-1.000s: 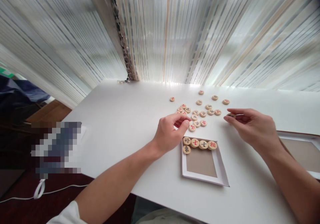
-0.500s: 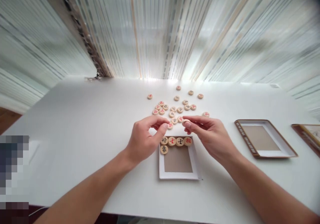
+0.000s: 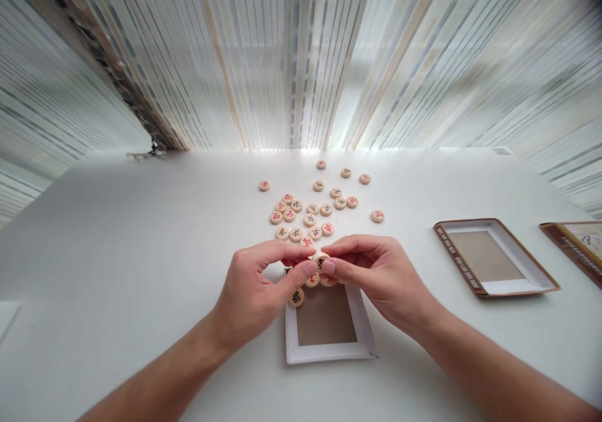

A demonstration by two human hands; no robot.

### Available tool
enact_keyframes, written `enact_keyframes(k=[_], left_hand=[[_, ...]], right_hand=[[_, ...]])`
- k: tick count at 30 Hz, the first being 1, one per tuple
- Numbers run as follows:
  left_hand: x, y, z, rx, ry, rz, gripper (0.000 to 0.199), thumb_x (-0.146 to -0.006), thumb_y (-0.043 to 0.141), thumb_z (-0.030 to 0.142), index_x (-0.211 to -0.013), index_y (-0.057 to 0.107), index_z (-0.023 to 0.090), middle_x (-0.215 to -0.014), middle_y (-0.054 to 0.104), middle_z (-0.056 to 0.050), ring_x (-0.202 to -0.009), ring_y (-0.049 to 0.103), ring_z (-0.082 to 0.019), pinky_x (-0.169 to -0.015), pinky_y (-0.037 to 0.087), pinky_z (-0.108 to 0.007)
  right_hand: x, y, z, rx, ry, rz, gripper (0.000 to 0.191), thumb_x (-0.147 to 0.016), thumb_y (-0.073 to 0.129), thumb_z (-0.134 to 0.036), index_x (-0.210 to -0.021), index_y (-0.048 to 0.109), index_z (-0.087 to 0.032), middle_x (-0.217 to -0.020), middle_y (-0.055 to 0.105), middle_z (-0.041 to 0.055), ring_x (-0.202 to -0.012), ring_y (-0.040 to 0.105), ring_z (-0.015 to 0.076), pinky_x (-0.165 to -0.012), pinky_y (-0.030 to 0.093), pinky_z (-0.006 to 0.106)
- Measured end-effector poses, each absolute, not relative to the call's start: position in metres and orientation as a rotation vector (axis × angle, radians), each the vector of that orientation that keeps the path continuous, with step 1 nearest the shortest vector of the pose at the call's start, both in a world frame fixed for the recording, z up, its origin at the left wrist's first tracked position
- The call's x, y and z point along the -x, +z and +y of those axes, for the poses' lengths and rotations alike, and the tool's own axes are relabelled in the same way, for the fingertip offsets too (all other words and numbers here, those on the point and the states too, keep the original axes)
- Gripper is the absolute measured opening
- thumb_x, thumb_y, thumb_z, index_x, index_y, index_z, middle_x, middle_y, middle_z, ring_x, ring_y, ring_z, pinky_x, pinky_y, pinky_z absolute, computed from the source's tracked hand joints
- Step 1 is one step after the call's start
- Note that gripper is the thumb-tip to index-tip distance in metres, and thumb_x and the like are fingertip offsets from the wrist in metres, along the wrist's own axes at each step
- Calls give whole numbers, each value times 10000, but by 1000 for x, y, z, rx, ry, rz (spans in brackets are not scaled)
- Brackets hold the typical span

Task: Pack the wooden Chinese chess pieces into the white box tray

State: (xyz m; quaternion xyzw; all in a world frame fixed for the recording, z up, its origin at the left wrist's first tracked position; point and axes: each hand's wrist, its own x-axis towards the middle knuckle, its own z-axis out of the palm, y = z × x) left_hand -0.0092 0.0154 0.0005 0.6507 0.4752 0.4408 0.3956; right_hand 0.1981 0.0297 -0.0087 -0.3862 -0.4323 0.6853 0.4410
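My right hand (image 3: 371,268) pinches a round wooden piece (image 3: 320,260) with a black character between thumb and fingers, above the top edge of a white box (image 3: 329,353) with a brown bottom. My left hand (image 3: 261,278) is at the piece's left side, thumb and fingertips brought together; whether it grips the piece too is hard to tell. Beneath the fingers, a red-marked piece (image 3: 312,279) lies in the box's top row, partly covered. A black-marked piece (image 3: 296,298) sits at the box's left side, below that row.
Beyond my hands, several round pieces (image 3: 310,220) with red or black characters lie scattered on the white table (image 3: 141,234). To the right are a brown-edged box part (image 3: 520,284) and another box part with a picture (image 3: 571,246). Striped curtains (image 3: 263,58) hang behind.
Both hands have come together over the box's top row, and the right hand's piece now shows its black character. The view has shifted slightly. Two black-marked pieces that my left hand covered are now visible.
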Motion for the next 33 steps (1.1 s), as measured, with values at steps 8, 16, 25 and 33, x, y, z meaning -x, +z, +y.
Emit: enact_keyframes(k=[8,16,25,33], left_hand=[[8,4,11,-1656,1137,1131,146,-945,796,208,-1038,901,251,-925,879,-43,-818,801,-216,-780,639,-314],[7,5,16,-1593,1212,1086,138,-927,817,198,-958,919,285,-866,856,-33,-808,789,-206,-764,639,-298],[2,5,4,-1219,1203,1096,213,-896,837,196,-1094,899,246,-1003,889,-57,-924,854,-276,-874,717,-373],[-1,7,2,-1105,1177,1009,228,-895,842,166,-1107,891,233,-986,891,-65,-875,869,-271,-858,738,-369]], right_hand=[[-194,-3,25,996,1668,-1140,261,-726,1007,-403,-835,869,-209,-730,802,51,-696,763,209,-696,677,350],[-190,3,36,990,1723,-1157,306,-659,1044,-403,-766,844,-198,-719,794,53,-679,725,182,-624,603,280],[-197,6,43,924,1961,-998,279,-723,1021,-340,-945,893,-228,-833,843,54,-733,778,163,-747,638,257],[-202,9,41,901,2072,-921,404,-700,1035,-247,-1081,899,-253,-842,861,58,-764,785,134,-752,635,178]])
